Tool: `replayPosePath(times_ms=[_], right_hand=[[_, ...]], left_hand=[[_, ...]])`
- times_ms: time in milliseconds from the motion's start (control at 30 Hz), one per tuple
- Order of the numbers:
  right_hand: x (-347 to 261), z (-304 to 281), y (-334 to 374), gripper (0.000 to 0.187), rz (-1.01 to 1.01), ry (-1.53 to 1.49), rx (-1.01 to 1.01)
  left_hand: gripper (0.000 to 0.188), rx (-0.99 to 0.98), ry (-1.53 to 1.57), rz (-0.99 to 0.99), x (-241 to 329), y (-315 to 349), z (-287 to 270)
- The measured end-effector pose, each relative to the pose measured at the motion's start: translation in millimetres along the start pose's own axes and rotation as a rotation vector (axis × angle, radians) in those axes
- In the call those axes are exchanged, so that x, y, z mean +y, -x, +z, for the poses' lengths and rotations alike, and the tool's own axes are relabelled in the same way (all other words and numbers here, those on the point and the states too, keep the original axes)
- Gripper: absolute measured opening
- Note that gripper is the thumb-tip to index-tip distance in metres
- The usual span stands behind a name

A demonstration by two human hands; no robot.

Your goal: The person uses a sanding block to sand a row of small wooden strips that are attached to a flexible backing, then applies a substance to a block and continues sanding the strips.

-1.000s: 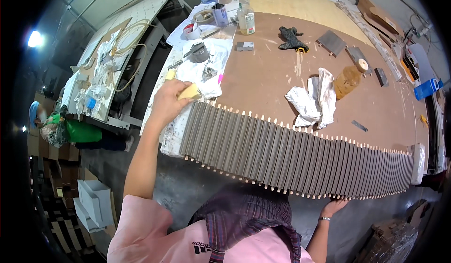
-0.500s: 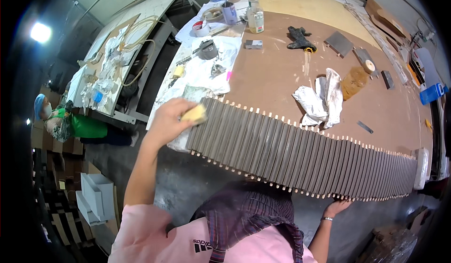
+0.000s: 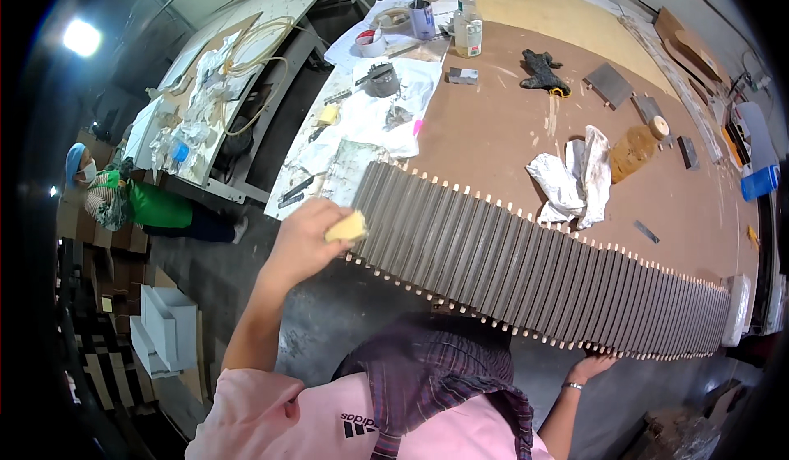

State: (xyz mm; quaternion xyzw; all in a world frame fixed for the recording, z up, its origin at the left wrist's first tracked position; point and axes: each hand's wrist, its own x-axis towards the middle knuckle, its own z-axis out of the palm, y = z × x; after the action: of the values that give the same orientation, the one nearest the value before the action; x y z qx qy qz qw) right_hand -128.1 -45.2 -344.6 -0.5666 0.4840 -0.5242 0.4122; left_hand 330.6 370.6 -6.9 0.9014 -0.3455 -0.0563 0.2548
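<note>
My left hand (image 3: 306,242) grips a small yellow sponge (image 3: 347,228), at the left end of a long row of grey-brown slats (image 3: 493,254). The slats lie side by side in a curving band along the near table edge, with pale wooden pegs sticking out at both ends. My right hand (image 3: 590,367) is at the near edge of the band, toward its right end. Its fingertips go out of sight beneath the slats, so their grip is hidden.
On the brown table (image 3: 493,143) are a crumpled white cloth (image 3: 567,182), an amber bottle (image 3: 631,154), a dark glove (image 3: 542,73) and grey blocks (image 3: 608,84). A grey pot (image 3: 382,82) stands on white sheeting. At far left, a person (image 3: 152,205) in a green apron stands near another table.
My left hand has moved with the sponge toward the near side of the slats' left end. My right hand stays at the near edge. The whole view has shifted slightly.
</note>
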Motion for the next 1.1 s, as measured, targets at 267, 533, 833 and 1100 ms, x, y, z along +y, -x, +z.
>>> replayPosePath(times_ms=[267, 533, 833, 1100], right_hand=[[4, -14, -6, 0.044, -0.103, 0.222, -0.053], [-15, -9, -2, 0.045, -0.021, 0.21, -0.028], [-36, 11, 7, 0.05, 0.047, 0.128, 0.036], [-60, 25, 11, 0.048, -0.07, 0.201, 0.088]], left_hand=[[0.042, -0.118, -0.079, 0.021, 1, 19, -19], [0.045, -0.377, 0.064, 0.079, 9, 9, -14], [0.045, -0.06, -0.044, 0.105, -10, -46, 16], [0.042, -0.331, 0.008, 0.075, 5, -27, -12]])
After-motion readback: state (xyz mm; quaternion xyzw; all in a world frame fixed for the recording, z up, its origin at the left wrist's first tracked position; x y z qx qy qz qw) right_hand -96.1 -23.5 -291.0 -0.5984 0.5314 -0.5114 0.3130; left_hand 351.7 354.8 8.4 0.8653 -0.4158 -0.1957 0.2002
